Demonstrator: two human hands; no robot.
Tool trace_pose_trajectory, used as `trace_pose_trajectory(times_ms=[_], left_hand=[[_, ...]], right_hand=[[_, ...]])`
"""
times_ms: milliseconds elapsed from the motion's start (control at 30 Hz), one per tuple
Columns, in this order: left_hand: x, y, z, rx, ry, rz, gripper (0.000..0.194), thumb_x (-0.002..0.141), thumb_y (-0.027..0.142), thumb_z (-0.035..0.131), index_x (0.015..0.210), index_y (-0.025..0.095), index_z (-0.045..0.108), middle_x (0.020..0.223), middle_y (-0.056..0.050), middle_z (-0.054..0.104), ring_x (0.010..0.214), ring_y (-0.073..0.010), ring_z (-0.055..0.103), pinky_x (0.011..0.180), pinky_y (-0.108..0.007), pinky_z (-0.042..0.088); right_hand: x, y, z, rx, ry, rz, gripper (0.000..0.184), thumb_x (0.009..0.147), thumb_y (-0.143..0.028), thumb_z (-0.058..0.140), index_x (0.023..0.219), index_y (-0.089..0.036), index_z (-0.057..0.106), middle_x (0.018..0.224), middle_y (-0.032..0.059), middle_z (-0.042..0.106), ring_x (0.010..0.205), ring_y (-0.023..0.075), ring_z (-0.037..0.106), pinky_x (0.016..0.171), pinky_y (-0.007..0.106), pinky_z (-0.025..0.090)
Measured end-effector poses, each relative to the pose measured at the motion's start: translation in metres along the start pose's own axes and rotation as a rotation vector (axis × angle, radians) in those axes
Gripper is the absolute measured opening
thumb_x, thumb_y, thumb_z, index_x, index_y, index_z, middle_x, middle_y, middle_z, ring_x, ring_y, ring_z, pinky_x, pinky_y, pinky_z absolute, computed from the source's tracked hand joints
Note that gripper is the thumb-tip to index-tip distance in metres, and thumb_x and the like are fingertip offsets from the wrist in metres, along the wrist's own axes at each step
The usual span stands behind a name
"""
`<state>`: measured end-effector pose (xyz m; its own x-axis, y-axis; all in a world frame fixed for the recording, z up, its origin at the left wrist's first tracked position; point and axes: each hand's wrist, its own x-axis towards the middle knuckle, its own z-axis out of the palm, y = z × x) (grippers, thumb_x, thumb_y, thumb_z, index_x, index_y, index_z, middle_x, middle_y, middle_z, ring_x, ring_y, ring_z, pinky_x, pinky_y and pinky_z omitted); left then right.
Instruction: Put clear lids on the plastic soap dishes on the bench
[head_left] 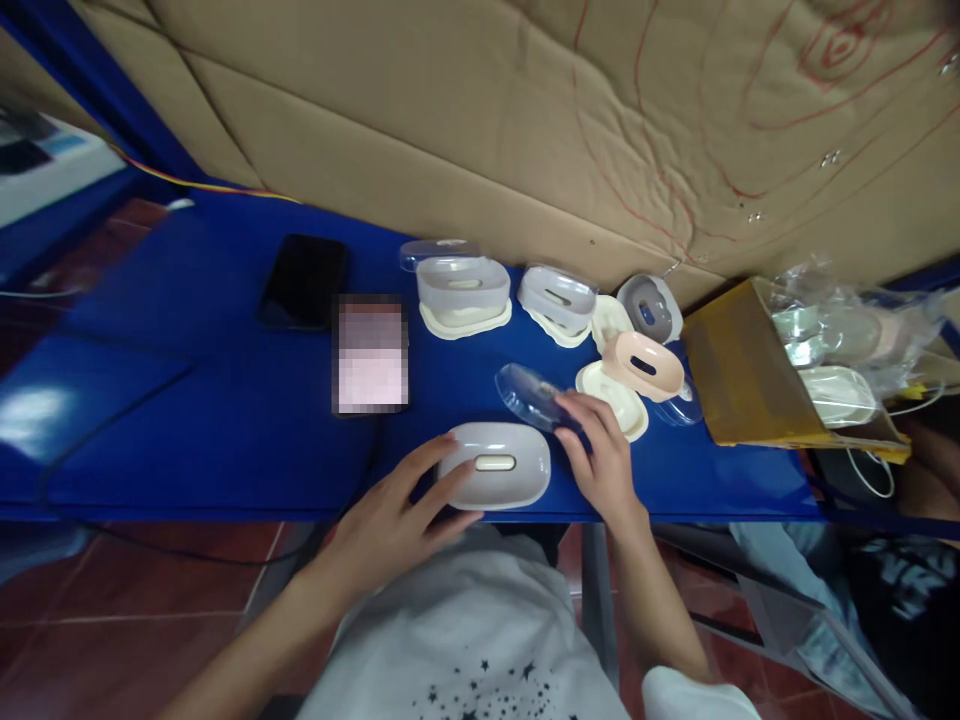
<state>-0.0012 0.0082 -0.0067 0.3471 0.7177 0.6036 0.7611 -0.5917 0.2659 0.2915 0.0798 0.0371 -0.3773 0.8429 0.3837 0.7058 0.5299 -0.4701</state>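
Note:
Close to the table's front edge lies a light grey soap dish (pixel 529 468) with a slot in its middle, where a pale piece shows through. My left hand (pixel 401 505) reaches over the dish's left end, fingers spread, some over its rim and inside. A clear plastic lid (pixel 529 398) is pinched at its right end by my right hand (pixel 604 455), just behind the dish and tilted. Behind that hand, a peach soap dish (pixel 651 366) rests partly on a cream tray (pixel 622 405), with another clear lid (pixel 681 404) beside it.
Along the back stand two more light grey dishes (pixel 465 285) (pixel 559 298) on cream trays and a darker grey dish (pixel 652 308). An open cardboard box (pixel 739 370) with plastic-wrapped parts is at right. A black phone (pixel 304 280) and a blurred-out rectangle (pixel 371 355) lie at left.

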Motion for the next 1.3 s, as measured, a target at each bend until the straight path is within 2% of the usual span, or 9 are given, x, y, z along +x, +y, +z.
trace_pose_trajectory(times_ms=[133,267,500,700,867,967,1067,1167,1300], left_hand=[[-0.003,0.003,0.005,-0.003,0.012,-0.106,0.06,0.098,0.046,0.082,0.147,0.022,0.056,0.156,-0.019,0.06,0.126,-0.0328,0.076,0.089,-0.04,0.074],[-0.003,0.003,0.01,-0.145,0.053,-0.185,0.057,0.098,0.046,0.082,0.142,0.024,0.054,0.166,-0.02,0.048,0.133,-0.0317,0.072,0.096,-0.043,0.073],[-0.001,0.0,0.012,-0.109,0.01,-0.155,0.07,0.103,0.052,0.073,0.159,0.022,0.044,0.154,-0.021,0.06,0.134,-0.0339,0.072,0.091,-0.043,0.073],[0.008,-0.004,-0.011,-0.147,-0.108,-0.133,0.075,0.108,0.06,0.06,0.169,0.025,0.034,0.155,-0.019,0.059,0.138,-0.032,0.067,0.1,-0.043,0.068],[0.037,-0.057,-0.046,0.048,-0.045,-0.191,0.063,0.109,0.049,0.063,0.165,0.026,0.044,0.159,-0.018,0.056,0.148,-0.0393,0.056,0.12,-0.06,0.052],[0.051,-0.099,-0.044,0.172,-0.073,-0.218,0.056,0.11,0.055,0.055,0.152,0.018,0.058,0.164,-0.024,0.05,0.154,-0.0481,0.048,0.123,-0.069,0.043],[0.056,-0.12,-0.034,0.216,-0.137,-0.27,0.054,0.112,0.056,0.044,0.141,0.016,0.067,0.161,-0.025,0.053,0.158,-0.0503,0.043,0.129,-0.075,0.029],[0.055,-0.106,-0.032,0.215,-0.103,-0.281,0.057,0.111,0.055,0.047,0.153,0.018,0.059,0.164,-0.024,0.051,0.16,-0.0485,0.041,0.131,-0.074,0.025],[0.047,-0.047,-0.032,0.081,-0.145,-0.071,0.065,0.112,0.057,0.051,0.165,0.021,0.045,0.168,-0.021,0.047,0.16,-0.0409,0.043,0.129,-0.063,0.041]], right_hand=[[-0.016,-0.028,-0.002,0.167,-0.141,-0.033,0.041,0.11,-0.032,0.066,0.15,-0.034,0.062,0.14,0.0108,0.066,0.141,0.0304,0.065,0.113,0.051,0.061],[-0.027,-0.04,0.004,0.128,-0.133,-0.069,0.04,0.109,-0.029,0.066,0.149,-0.032,0.062,0.137,0.0118,0.064,0.148,0.0319,0.06,0.116,0.053,0.06],[-0.029,-0.045,0.014,-0.042,-0.194,-0.289,0.036,0.111,-0.019,0.061,0.146,-0.027,0.063,0.152,0.0106,0.065,0.159,0.0292,0.047,0.135,0.065,0.035],[-0.032,-0.038,0.021,-0.024,-0.128,-0.312,0.033,0.112,-0.021,0.06,0.144,-0.028,0.065,0.149,0.0078,0.069,0.153,0.0239,0.056,0.136,0.061,0.035],[-0.033,-0.035,0.026,-0.004,-0.094,-0.297,0.035,0.11,-0.02,0.061,0.143,-0.029,0.066,0.149,0.0074,0.068,0.151,0.0245,0.057,0.136,0.059,0.034],[-0.035,-0.034,0.028,-0.009,-0.081,-0.295,0.037,0.109,-0.019,0.061,0.145,-0.028,0.066,0.151,0.0075,0.067,0.152,0.0247,0.056,0.137,0.059,0.032],[-0.037,-0.035,0.031,-0.018,-0.075,-0.282,0.038,0.11,-0.02,0.061,0.147,-0.028,0.064,0.152,0.0072,0.067,0.154,0.024,0.054,0.138,0.058,0.03],[-0.039,-0.036,0.031,-0.018,-0.078,-0.267,0.04,0.111,-0.02,0.059,0.15,-0.029,0.062,0.155,0.0064,0.065,0.157,0.0237,0.05,0.139,0.058,0.028],[-0.042,-0.02,0.019,0.002,-0.057,-0.237,0.045,0.113,-0.027,0.051,0.158,-0.032,0.055,0.166,0.0047,0.058,0.163,0.026,0.043,0.135,0.059,0.034]])
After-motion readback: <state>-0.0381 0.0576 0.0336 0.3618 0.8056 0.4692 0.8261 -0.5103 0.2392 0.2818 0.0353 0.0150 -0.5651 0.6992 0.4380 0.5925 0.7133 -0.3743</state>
